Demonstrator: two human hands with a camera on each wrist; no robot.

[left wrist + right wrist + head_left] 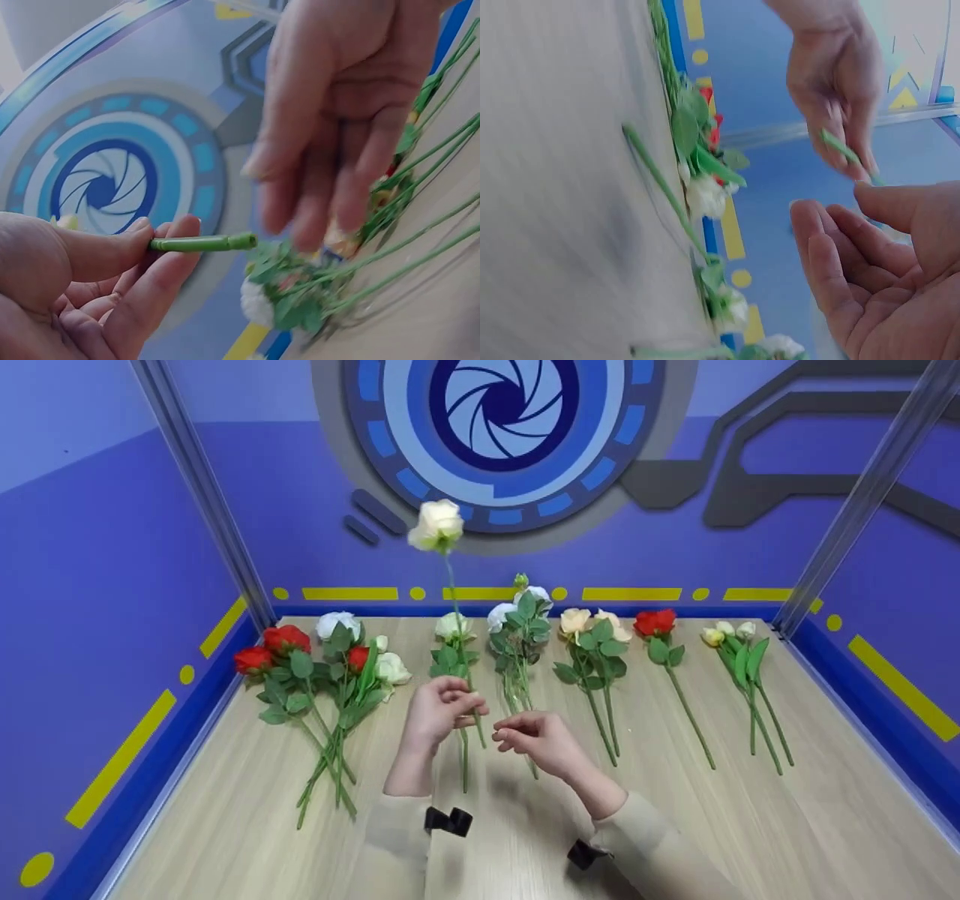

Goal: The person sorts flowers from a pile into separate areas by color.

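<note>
Your left hand (439, 716) pinches the cream rose (438, 523) low on its stem (206, 244), above the desk (225, 817), long axis near upright; your right hand (541, 741), loosely curled, empty, just beside the lower end

In the head view, the cream rose with a thin green stem (436, 526) looks slightly blurred, and the left hand (441, 712) covers part of its stem; in the left wrist view that hand hides most of it. The right hand (536, 740) conceals part of the white rose bunch's (517, 622) green stems. Beige sleeves (660, 840) and the pale wood-grain worktop (247, 802) are cut off at the near edge.
</note>
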